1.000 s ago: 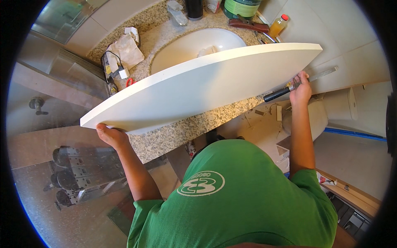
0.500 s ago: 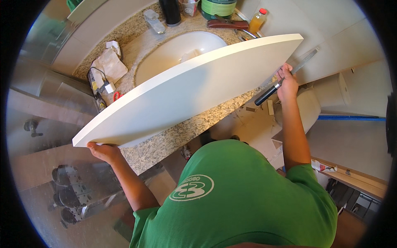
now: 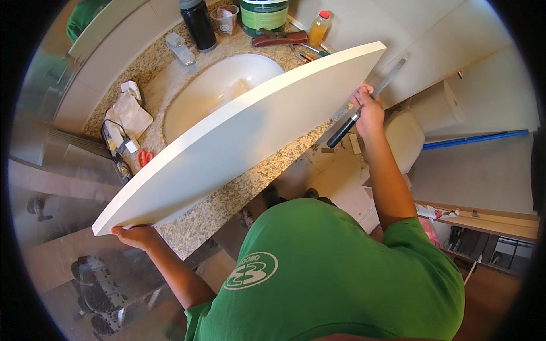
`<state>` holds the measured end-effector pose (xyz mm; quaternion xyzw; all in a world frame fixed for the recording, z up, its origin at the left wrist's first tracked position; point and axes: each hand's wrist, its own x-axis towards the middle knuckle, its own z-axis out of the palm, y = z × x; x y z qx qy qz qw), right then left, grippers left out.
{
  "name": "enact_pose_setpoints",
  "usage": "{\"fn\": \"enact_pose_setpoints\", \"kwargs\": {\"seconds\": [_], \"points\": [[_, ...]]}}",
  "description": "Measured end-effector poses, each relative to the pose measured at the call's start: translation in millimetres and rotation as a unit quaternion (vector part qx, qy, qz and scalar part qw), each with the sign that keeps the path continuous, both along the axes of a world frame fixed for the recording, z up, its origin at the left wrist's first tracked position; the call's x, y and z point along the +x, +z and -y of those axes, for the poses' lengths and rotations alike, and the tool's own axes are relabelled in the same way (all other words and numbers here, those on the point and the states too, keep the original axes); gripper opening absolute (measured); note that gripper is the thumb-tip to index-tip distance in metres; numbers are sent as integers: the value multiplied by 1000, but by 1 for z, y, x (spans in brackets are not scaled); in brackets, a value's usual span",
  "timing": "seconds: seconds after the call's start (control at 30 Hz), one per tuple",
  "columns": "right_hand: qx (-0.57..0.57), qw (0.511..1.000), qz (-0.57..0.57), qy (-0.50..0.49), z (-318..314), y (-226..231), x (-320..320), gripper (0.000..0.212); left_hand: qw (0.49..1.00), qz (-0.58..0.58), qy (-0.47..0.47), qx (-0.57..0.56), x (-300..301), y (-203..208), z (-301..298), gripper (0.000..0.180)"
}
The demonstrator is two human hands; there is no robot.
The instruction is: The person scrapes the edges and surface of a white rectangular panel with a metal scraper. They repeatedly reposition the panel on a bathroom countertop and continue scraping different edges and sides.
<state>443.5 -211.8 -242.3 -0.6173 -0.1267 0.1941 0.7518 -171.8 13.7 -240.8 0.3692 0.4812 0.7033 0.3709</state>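
Observation:
A long white panel (image 3: pixel 244 142) stands on edge across the granite counter, its left end nearer me than its right. My left hand (image 3: pixel 137 237) is closed on its lower left corner, the fingers partly hidden behind it. By the right end, my right hand (image 3: pixel 371 118) is closed around a flat metal file (image 3: pixel 342 132) with a black handle. The file's grey blade points up and away. Those fingertips are close to the panel's edge; whether they touch it I cannot tell. Part of the white sink basin (image 3: pixel 250 63) shows behind the panel.
Behind the basin are a faucet (image 3: pixel 180 49), a black bottle (image 3: pixel 198 25), a plastic cup (image 3: pixel 225 20), a green tub (image 3: pixel 264 17), a hand plane (image 3: pixel 280 38) and a juice bottle (image 3: pixel 319 29). Red-handled scissors (image 3: pixel 145 158) lie left. A toilet (image 3: pixel 405 133) stands right.
The panel's slant has steepened slightly, with its left end nearer me. Both hands keep their hold. The whole view has turned a little, shifting the counter and toilet leftward.

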Motion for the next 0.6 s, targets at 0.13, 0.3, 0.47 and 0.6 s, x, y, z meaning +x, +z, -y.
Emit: {"fn": "enact_pose_setpoints", "kwargs": {"seconds": [0.13, 0.3, 0.47, 0.6], "points": [[8, 1000, -13, -15, 3, 3, -6, 31, 1000, 16, -11, 14, 5, 4, 4, 101], [-26, 997, -4, -72, 3, 31, -18, 27, 999, 26, 1, 36, 12, 6, 16, 102], [-24, 988, 88, -125, 14, 90, -21, 27, 999, 4, 26, 29, 6, 3, 29, 107], [57, 991, 58, -106, 27, 129, -27, 32, 998, 31, 34, 35, 5, 1, 32, 94]]}}
